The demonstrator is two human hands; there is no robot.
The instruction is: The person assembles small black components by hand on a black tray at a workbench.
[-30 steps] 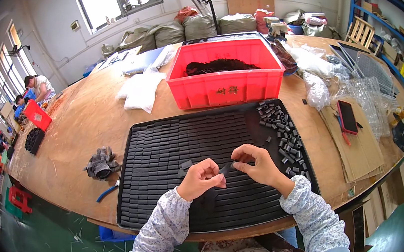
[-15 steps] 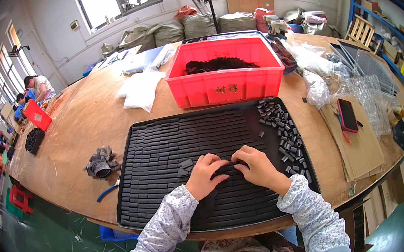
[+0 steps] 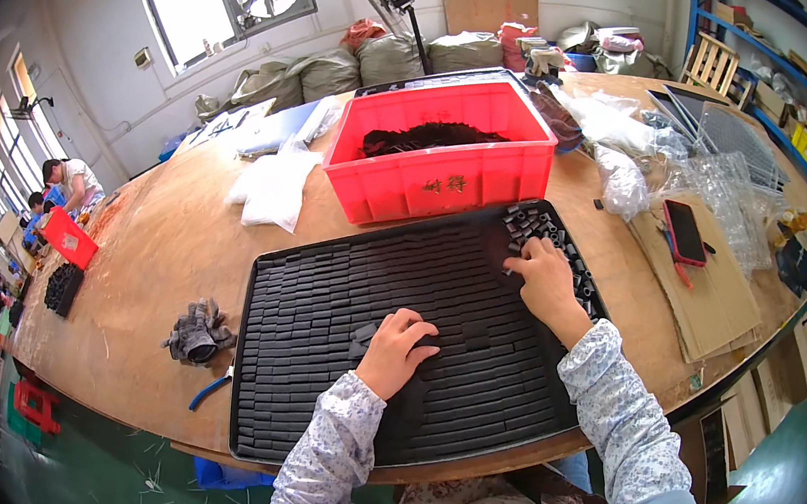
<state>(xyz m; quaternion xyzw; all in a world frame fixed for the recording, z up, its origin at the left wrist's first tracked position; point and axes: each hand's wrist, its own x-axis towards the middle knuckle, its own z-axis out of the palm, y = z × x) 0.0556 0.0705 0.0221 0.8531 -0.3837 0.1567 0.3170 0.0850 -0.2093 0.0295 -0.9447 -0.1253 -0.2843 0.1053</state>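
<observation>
In front of me lies a large black tray (image 3: 243,353), filled with rows of narrow dark strip-like pieces (image 3: 320,272). My left hand (image 3: 396,352) rests over the middle of the rows, its thumb apart from its bent fingers, nothing visible between them. A few loose flat dark pieces (image 3: 361,340) lie beside its knuckles. My right hand (image 3: 548,285) is at the tray's upper right, by a heap of short dark grey tubes (image 3: 534,220). Its thumb and fingertips close around one short tube (image 3: 507,272), mostly covered by the fingers.
A red crate (image 3: 436,196) holding dark material stands behind the tray. Grey gloves (image 3: 199,331) and blue-handled pliers (image 3: 210,390) lie left of it. Rightward are cardboard (image 3: 700,299), a phone (image 3: 685,232) and plastic bags (image 3: 624,181). Two people (image 3: 75,181) work at far left.
My right hand has left the middle of the rows, where it worked beside the left, and moved up and right to the tubes. My left hand has stayed almost in place.
</observation>
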